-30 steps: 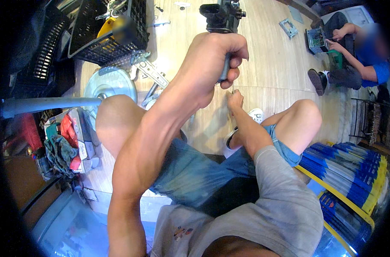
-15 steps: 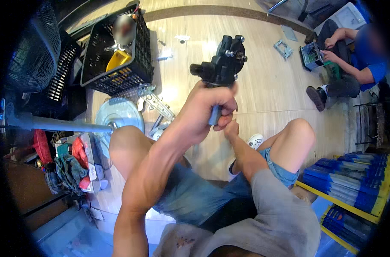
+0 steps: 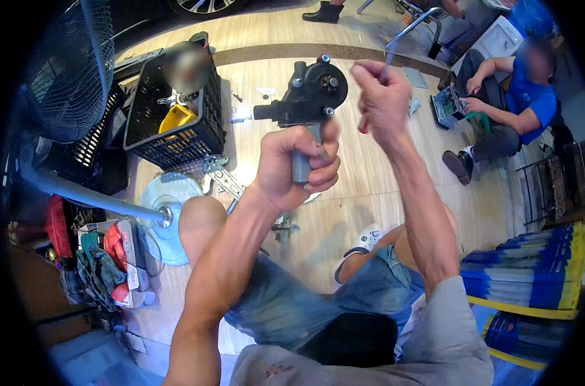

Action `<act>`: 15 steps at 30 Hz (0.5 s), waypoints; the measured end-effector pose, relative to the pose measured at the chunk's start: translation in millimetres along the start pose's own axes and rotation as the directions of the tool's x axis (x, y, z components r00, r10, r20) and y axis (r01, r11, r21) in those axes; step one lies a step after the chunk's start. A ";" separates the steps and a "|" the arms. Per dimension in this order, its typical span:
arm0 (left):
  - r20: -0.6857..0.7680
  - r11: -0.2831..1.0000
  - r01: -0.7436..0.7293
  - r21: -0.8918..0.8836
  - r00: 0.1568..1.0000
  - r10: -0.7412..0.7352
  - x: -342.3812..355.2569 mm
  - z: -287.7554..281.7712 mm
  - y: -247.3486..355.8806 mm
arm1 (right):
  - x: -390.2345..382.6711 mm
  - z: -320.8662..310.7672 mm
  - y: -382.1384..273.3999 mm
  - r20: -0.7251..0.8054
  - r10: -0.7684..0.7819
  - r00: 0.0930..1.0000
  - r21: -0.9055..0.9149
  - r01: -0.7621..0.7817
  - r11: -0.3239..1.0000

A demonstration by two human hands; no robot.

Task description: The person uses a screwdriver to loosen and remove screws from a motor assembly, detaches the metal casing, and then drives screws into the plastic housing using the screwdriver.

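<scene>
My left hand point(image 3: 296, 164) is wrapped round the grey cylinder of a small electric motor point(image 3: 315, 90). Its black housing points up and away from me, with a round gear cover and silver bolts facing me. Just right of the housing and apart from it, my right hand point(image 3: 386, 100) is closed on a screwdriver point(image 3: 388, 64). The thin metal shaft rises above the fingers, and a bit of red shows below the palm; the rest of the handle is hidden.
A black crate point(image 3: 173, 122) with a yellow part inside stands at left, near a fan's round base point(image 3: 167, 219). Metal brackets point(image 3: 225, 180) lie beside it. A co-worker in blue point(image 3: 530, 96) sits at right with a boxed device. Blue-yellow packets point(image 3: 524, 270) fill a rack at lower right.
My right hand has risen from low behind the left wrist to beside the motor, now showing the screwdriver. The motor has turned so its round cover faces me more, and shifted slightly left.
</scene>
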State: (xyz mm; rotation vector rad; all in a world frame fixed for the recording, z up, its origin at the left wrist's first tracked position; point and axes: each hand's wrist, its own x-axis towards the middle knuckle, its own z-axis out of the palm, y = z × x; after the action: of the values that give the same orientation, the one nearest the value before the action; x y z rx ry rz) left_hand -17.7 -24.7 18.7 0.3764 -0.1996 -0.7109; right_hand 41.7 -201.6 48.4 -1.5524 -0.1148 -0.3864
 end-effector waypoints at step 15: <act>-0.163 0.949 0.040 0.312 0.986 0.012 5.3 -8.2 -18.6 | -82.5 -19.8 10.0 0.127 -0.088 0.988 -0.059 0.097 0.994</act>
State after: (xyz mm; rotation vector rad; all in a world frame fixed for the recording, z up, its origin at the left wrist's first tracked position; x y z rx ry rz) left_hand -22.4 -38.9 4.0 0.7396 -0.1546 -0.6594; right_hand -35.6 -207.5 12.6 -1.6388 -0.2746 -0.3692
